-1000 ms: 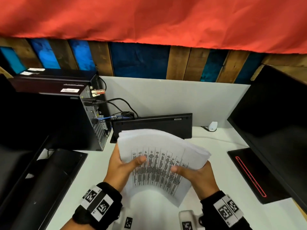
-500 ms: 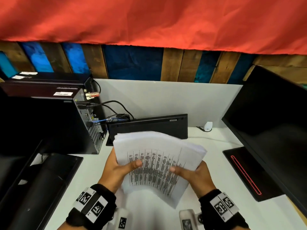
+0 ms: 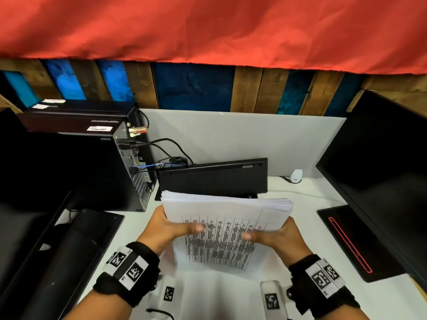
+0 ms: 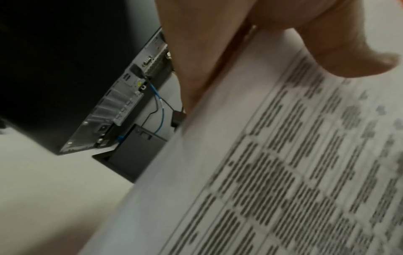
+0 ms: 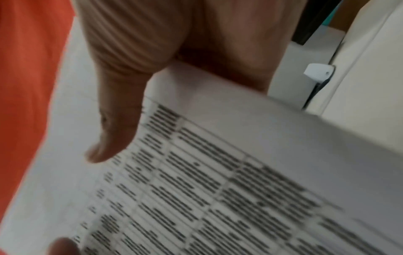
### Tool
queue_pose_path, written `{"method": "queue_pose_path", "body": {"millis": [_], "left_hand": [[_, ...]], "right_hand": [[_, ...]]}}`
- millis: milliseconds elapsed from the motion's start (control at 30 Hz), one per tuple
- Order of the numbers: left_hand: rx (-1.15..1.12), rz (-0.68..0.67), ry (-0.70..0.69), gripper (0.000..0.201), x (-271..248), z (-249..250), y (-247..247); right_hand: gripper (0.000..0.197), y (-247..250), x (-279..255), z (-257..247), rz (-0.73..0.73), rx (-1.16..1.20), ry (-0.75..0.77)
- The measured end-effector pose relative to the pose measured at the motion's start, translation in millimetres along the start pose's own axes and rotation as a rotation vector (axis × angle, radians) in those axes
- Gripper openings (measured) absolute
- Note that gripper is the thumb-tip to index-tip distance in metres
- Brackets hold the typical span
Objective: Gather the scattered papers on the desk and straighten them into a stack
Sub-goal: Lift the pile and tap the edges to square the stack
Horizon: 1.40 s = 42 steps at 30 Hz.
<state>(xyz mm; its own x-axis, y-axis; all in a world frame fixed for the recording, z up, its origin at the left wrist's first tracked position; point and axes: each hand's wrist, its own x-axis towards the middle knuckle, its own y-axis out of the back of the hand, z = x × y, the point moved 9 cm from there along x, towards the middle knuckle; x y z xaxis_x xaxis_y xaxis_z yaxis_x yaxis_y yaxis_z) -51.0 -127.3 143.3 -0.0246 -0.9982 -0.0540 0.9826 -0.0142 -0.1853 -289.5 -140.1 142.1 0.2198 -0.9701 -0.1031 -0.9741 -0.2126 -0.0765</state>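
Your left hand (image 3: 169,229) and right hand (image 3: 276,234) pinch a stack of papers (image 3: 225,225) by its side edges, thumbs pressed on the printed top sheet. You hold it tilted above the white desk (image 3: 305,199), before a black keyboard (image 3: 212,177).

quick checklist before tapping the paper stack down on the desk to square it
1. Left hand grips the paper stack, thumb on the front sheet: ok.
2. Right hand grips the opposite side: ok.
3. Top edges of the sheets flush: not ok, they are fanned and uneven.
4. Bottom edge resting on the desk: cannot tell.
5. Keyboard propped just behind the stack, apart from it: ok.
6. Loose sheets left elsewhere on the desk: cannot tell, a white sheet shows below the stack.
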Motion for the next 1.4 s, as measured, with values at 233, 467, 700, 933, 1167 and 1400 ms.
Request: {"method": "queue_pose_path", "body": {"millis": [233, 467, 700, 933, 1167, 1400], "left_hand": [[-0.018, 0.062, -0.064, 0.057, -2, 9, -1], [0.029, 0.002, -0.016, 0.082, 4, 6, -5], [-0.032, -0.030, -0.067, 0.069, 2, 25, -12], [-0.019, 0.109, -0.076, 0.047, -1, 19, -16], [0.025, 0.209, -0.169, 0.045, 2, 46, -12], [-0.083, 0.386, -0.304, 0.034, -13, 50, -8]], "right_hand": [[0.043, -9, 3, -15, 0.034, 0.017, 0.087], [0.045, -5, 8, -19, -0.031, -0.060, 0.066], [0.062, 4, 7, -32, 0.058, 0.012, 0.125], [0.038, 4, 3, -27, 0.153, -0.021, 0.126], [0.067, 11, -12, -60, 0.392, -0.007, 0.353], [0.048, -10, -40, -77, 0.460, -0.620, 0.651]]}}
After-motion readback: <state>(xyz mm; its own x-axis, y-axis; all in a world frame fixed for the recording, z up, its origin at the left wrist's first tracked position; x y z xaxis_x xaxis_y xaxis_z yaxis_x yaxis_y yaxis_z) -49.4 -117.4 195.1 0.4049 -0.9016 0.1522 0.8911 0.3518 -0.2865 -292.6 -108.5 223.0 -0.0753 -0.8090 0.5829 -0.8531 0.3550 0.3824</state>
